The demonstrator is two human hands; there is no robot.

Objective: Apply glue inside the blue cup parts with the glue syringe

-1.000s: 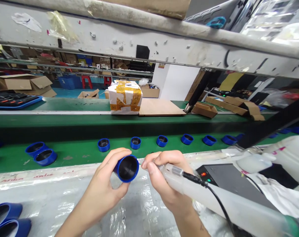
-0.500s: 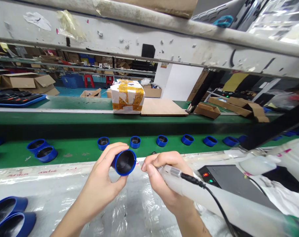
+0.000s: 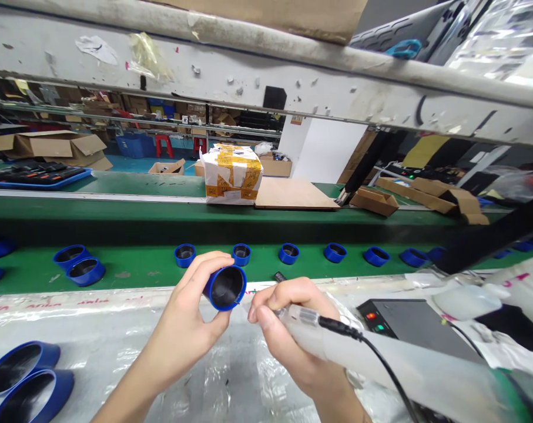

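Pen tool (image 3: 304, 314) tip has slid down the rim of the held cup (image 3: 227, 288): half a second ago it was at the right side, now it's at the lower right. Right hand (image 3: 288, 352) dropped with it relative to the cup.

Near to far, held cup as reference:

Nearest: two blue cups (image 3: 57, 390) on the plastic-covered desk (image 3: 195, 388), left of and nearer than the held cup, overlapping in view. Translucent tube (image 3: 402, 358) to its right, running toward the lower right corner.

Held cup is up in front of the belt, black inside tilted toward the camera. Left hand (image 3: 187, 317) has it from the left; grip opened only as wide as the cup, fingers on top, thumb underneath. Right grip closed in a pinch on the pen tool, just right of the cup (can't tell if the tip touches the rim). Black cable (image 3: 381, 352) trails off the tool's back end.

Right of the held cup, past the right hand: dark grey unit (image 3: 420, 323), red and green lights lit. White jug (image 3: 530, 282) further right.

Beyond it: green belt (image 3: 138, 252) with a spaced row of blue cups (image 3: 289, 254); touching pair (image 3: 85, 272) to its left.

Farther: taped white box (image 3: 233, 176) almost straight behind it, flat board (image 3: 297, 194) behind to its right. Red stools (image 3: 164, 145) farthest, behind to its left.
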